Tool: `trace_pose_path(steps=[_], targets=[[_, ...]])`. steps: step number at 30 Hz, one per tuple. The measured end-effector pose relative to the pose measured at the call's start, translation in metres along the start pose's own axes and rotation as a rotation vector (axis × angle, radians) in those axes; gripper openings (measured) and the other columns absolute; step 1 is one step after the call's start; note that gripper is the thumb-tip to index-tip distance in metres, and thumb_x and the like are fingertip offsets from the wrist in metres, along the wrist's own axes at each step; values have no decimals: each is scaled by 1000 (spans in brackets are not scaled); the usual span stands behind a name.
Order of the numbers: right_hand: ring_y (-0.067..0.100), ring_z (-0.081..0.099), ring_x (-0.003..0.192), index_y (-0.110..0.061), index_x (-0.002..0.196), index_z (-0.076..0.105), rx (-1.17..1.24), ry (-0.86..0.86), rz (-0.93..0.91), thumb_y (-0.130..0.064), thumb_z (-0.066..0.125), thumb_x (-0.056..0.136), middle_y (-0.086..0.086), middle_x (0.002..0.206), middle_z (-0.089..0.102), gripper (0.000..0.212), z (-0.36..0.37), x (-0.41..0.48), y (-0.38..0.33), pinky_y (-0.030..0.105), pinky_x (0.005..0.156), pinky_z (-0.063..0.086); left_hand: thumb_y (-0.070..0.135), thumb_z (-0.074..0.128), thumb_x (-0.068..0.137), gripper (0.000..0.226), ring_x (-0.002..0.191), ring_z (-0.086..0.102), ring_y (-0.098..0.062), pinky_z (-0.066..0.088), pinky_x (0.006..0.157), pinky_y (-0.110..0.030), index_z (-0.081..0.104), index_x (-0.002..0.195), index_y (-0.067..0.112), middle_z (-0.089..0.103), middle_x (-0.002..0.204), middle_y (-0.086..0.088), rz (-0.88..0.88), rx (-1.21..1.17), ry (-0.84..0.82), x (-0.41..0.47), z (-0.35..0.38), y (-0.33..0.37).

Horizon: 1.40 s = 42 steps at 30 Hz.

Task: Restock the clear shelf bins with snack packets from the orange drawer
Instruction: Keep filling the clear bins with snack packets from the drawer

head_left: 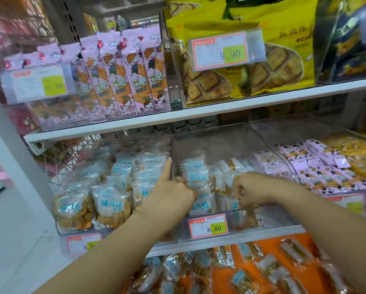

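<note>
Snack packets (196, 181) stand in the middle clear bin (241, 224), which sits just above the orange drawer (305, 240). Our right hand (251, 193) is curled tight, gripping packets near the bin's front edge. Our left hand (171, 195) points its index finger up along the bin's left wall. Its other fingers curl against a packet, and we cannot tell whether they hold it.

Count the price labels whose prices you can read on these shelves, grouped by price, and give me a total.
8.80 labels: 2, one with its last digit behind the left forearm
9.90 label: 1
16.80 label: 1
Total: 4
</note>
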State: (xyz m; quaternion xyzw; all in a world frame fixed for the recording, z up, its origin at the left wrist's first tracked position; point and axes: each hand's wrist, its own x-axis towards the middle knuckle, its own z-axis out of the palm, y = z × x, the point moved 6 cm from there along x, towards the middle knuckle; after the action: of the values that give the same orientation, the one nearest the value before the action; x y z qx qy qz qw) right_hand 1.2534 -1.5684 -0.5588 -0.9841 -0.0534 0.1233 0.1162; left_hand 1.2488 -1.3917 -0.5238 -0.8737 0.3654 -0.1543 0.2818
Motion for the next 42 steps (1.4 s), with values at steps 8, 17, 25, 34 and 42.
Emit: trace_pose_path(steps=[8,17,25,34,42], targets=[[9,58,78,-30,88,57,109,259,-2,-10,57,83,-11,81,63,21,-56,-28,13,22,68,45,22,58,89,34,112,57,-23,25,104,-36,60,123,28,66,116,-2,18,-107,-166,35,-18,-2],[4,51,64,-32,103,56,210,209,-122,-11,52,92,-9,80,55,24,-64,-46,8,26,62,44,27,67,84,29,104,60,-23,40,75,-30,66,114,25,65,115,-1,50,-296,-403,45,-3,10],[4,58,63,-22,89,61,419,100,-175,-7,58,90,-4,73,63,16,-33,-35,-14,31,71,52,15,54,92,22,97,62,-30,41,68,-32,63,112,16,65,110,-8,64,-126,-311,43,-4,4],[20,67,77,-15,97,62,481,-119,-121,-2,52,91,4,77,65,18,3,-22,-37,35,77,58,36,65,87,32,110,55,-23,28,100,-34,65,117,27,63,118,-1,87,-136,-385,40,-12,-3],[21,67,84,-19,86,62,512,-153,-124,-12,51,96,-2,81,62,17,-7,-23,-34,40,84,56,16,58,90,9,100,58,-23,30,97,-37,59,98,20,64,113,-3,111,-57,-298,42,-12,4]])
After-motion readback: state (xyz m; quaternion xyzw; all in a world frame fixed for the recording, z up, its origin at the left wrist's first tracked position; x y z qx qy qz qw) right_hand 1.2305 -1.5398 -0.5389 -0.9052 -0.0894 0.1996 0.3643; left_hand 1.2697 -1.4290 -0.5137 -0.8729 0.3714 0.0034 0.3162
